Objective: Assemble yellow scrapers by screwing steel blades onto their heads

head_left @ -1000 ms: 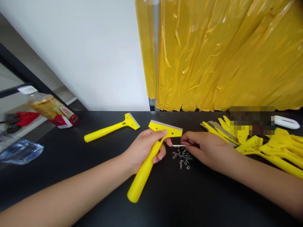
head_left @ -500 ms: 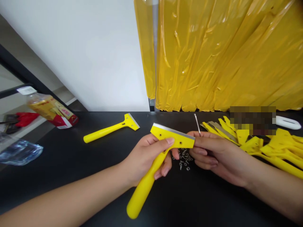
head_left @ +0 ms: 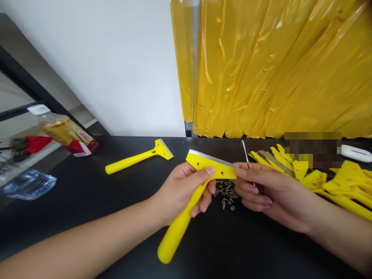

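My left hand [head_left: 186, 190] is closed round the neck of a yellow scraper [head_left: 178, 228], thumb on its head. A metal blade [head_left: 213, 158] runs along the head's far edge, and two holes show in the face. My right hand [head_left: 261, 190] pinches the head's right corner with thumb and finger. Through its fingers it also holds a thin metal rod [head_left: 245, 152] pointing up; the kind of tool is unclear. Small screws and nuts [head_left: 225, 193] lie loose on the black table [head_left: 226, 244], below and between my hands.
Another yellow scraper [head_left: 139, 158] with a blade lies at the back left. Several yellow scraper parts [head_left: 343, 180] are piled on the right, near a white object [head_left: 359, 153]. A drink bottle [head_left: 69, 133] leans at left, by a clear plastic bag [head_left: 29, 184]. Yellow film [head_left: 261, 69] hangs behind.
My right thumb has come onto the scraper's right corner, and the rod stands in a slightly shifted place. The view has moved a little; the left grip stays the same.
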A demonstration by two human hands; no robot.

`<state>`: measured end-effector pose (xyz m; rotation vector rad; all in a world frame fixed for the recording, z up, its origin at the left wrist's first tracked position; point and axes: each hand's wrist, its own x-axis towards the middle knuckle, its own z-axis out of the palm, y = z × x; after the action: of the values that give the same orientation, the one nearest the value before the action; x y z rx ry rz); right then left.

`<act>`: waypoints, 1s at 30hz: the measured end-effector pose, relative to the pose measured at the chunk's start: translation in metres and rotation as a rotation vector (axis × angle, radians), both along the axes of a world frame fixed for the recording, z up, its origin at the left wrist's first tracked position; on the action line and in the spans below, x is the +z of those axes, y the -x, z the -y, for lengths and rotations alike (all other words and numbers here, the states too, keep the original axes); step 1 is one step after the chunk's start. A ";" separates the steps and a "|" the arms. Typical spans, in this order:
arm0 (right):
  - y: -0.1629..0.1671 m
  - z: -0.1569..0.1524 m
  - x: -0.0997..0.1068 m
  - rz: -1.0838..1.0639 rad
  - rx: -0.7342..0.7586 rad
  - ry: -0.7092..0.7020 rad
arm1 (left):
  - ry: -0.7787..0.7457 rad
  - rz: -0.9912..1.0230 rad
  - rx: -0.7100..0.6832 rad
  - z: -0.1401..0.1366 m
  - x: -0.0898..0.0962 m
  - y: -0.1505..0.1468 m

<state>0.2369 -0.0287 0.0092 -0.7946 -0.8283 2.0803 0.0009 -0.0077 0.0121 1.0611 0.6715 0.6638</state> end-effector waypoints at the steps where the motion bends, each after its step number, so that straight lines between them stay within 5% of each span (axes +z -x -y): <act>1: 0.000 0.000 0.000 -0.005 0.002 0.002 | -0.003 0.000 -0.004 0.000 0.000 0.000; 10: -0.002 0.000 0.002 0.032 0.003 -0.017 | -0.047 -0.050 0.063 0.002 0.001 -0.001; 19: -0.008 -0.013 0.002 0.617 -0.070 -0.350 | 0.128 -0.055 0.029 -0.006 -0.002 -0.001; 24: -0.007 -0.011 0.001 0.735 -0.078 -0.450 | 0.184 -0.028 0.001 -0.009 0.001 -0.002; 30: -0.013 -0.021 -0.015 0.718 -0.327 -0.464 | 0.137 -0.041 0.097 -0.018 0.000 0.003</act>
<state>0.2495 -0.0074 -0.0055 -1.3210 -1.3841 1.2271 -0.0017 0.0103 0.0116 0.9222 0.7971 0.6711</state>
